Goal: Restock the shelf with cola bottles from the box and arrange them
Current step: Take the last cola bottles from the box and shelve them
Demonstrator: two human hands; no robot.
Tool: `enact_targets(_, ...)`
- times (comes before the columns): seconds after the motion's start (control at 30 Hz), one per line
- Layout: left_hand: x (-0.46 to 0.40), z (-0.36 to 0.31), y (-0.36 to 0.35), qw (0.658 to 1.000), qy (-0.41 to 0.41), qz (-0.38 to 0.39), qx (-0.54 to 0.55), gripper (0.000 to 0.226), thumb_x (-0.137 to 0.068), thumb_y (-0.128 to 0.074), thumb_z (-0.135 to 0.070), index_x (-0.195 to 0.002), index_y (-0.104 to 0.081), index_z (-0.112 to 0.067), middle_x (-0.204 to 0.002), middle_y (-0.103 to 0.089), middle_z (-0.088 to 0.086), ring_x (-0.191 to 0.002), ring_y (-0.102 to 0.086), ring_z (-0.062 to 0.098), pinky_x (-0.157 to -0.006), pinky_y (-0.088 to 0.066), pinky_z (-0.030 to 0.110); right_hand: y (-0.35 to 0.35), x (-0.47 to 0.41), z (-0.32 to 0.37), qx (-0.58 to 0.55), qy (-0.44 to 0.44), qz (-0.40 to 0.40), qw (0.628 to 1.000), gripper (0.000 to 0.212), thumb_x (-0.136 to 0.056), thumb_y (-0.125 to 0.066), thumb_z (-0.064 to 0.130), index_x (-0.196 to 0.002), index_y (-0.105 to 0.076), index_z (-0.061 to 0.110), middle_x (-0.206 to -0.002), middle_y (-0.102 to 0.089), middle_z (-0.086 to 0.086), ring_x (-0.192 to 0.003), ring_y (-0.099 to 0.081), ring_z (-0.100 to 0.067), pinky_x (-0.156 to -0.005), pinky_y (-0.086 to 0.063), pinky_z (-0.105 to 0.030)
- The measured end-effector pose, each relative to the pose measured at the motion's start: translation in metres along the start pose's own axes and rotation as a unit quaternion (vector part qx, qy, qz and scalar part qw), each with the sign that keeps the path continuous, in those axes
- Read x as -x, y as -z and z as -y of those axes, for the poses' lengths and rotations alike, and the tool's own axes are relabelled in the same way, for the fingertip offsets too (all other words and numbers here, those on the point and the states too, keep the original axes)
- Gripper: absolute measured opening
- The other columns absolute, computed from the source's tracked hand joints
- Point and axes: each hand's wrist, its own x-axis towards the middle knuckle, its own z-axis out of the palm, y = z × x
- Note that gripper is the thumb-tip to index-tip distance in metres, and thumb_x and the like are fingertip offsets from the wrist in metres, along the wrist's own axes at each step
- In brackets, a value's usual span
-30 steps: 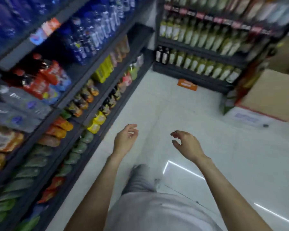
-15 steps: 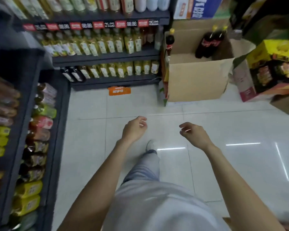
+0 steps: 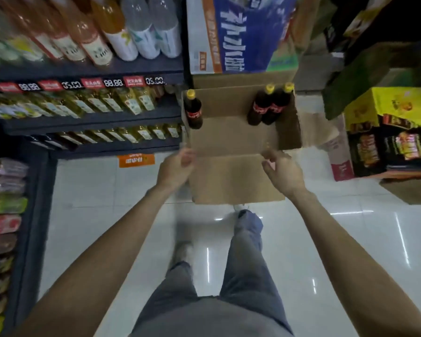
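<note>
Having turned from the aisle, left hand (image 3: 174, 170) and right hand (image 3: 283, 172), fingers loosely curled and empty, now reach the cardboard box (image 3: 238, 178), cola bottles (image 3: 267, 107) just beyond the fingertips, ready for picking.

A matt brown cardboard box (image 3: 236, 176) with a plain, unprinted face sits on glossy pale floor tiles (image 3: 350, 239) that mirror the ceiling lights; three cola bottles (image 3: 265, 108) of shiny dark plastic carry yellow caps and red labels, beside dark matt shelving (image 3: 93, 120) stocked with clear glossy bottles, while the person's trousers (image 3: 246, 263) look like soft grey cloth
</note>
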Motion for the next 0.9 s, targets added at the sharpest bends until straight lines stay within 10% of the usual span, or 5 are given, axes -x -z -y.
enact_targets(0.23, -0.126, -0.041, -0.031, 0.978, 0.152, -0.117, 0.077, 0.039, -0.092, -0.056, -0.012, -0.130, -0.048, -0.009, -0.121, -0.059, 0.006, -0.108, -0.057, 0.019, -0.092, -0.045, 0.030, 0.043, -0.203, -0.062, 0.175, 0.202, -0.035, 0.963, 0.038, -0.089, -0.046, 0.023, -0.122, -0.058, 0.009, -0.109, -0.061, -0.020, -0.100, -0.053, -0.043, -0.083, -0.047, -0.049)
enact_targets(0.47, -0.241, -0.006, -0.062, 0.956, 0.174, -0.199, 0.125, 0.071, -0.063, -0.070, -0.040, -0.129, -0.051, -0.020, -0.128, -0.059, 0.006, -0.123, -0.052, 0.022, -0.106, -0.042, 0.044, 0.039, -0.310, -0.090, 0.386, 0.292, 0.094, 0.870, 0.054, -0.096, -0.043, 0.042, -0.147, -0.027, 0.033, -0.131, -0.045, -0.014, -0.114, -0.044, -0.038, -0.086, -0.040, -0.047)
enact_targets(0.7, -0.263, -0.016, -0.066, 0.940, 0.208, -0.261, 0.074, 0.056, -0.081, -0.072, -0.025, -0.129, -0.050, -0.006, -0.133, -0.046, 0.017, -0.120, -0.050, 0.033, -0.105, -0.040, 0.041, 0.021, -0.329, -0.109, 0.338, 0.388, 0.000, 0.858, 0.039, -0.091, -0.042, 0.047, -0.120, -0.048, 0.023, -0.092, -0.060, -0.012, -0.073, -0.059, -0.032, -0.045, -0.045, -0.031)
enact_targets(0.9, -0.248, -0.021, -0.075, 0.930, 0.179, -0.317, 0.060, 0.039, -0.087, -0.067, -0.025, -0.118, -0.060, -0.004, -0.127, -0.049, 0.017, -0.114, -0.051, 0.029, -0.093, -0.039, 0.026, 0.011, -0.306, -0.074, 0.309, 0.400, -0.029, 0.863, 0.043, -0.089, -0.042, 0.045, -0.100, -0.062, 0.009, -0.077, -0.066, -0.008, -0.064, -0.064, -0.024, -0.038, -0.039, -0.022)
